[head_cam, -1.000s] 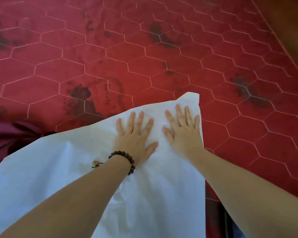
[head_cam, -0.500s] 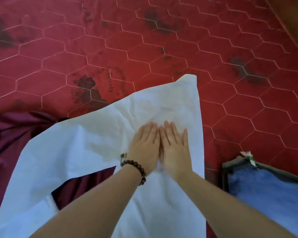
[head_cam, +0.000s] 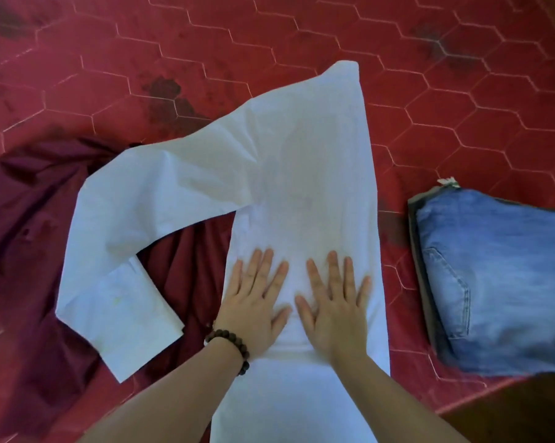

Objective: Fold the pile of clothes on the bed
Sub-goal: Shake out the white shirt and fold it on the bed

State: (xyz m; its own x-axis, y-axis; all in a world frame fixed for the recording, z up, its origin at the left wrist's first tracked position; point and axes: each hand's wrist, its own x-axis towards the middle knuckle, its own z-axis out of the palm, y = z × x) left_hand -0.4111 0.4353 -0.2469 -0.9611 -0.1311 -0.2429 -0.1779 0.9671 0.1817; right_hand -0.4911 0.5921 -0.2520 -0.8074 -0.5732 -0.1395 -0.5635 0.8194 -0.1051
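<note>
At the left of the frame a dark maroon cloth (head_cam: 29, 219) lies crumpled on the red bedspread (head_cam: 301, 27), and I judge it waits for folding. Over its right part lies the sleeve (head_cam: 116, 251) of the white shirt (head_cam: 305, 161), bent down toward the lower left. The shirt body runs from the upper centre to the bottom centre of the frame.

My left hand (head_cam: 253, 305), with a bead bracelet (head_cam: 229, 346) at the wrist, and my right hand (head_cam: 335, 308) both press flat on the shirt, fingers straight and spread. They grip nothing, and they lie just beside each other without touching.

I think this shirt is light, thin and soft, so it will wrinkle and slide easily on the smooth cover. I would take the sleeve at its cuff and at the shoulder seam, pinching with both hands, and lay it across the body.

At the right of the frame lies one pair of folded blue jeans (head_cam: 493, 282), heavier and stiffer I believe.

I count one maroon cloth, one white shirt, one jeans, two hands.
</note>
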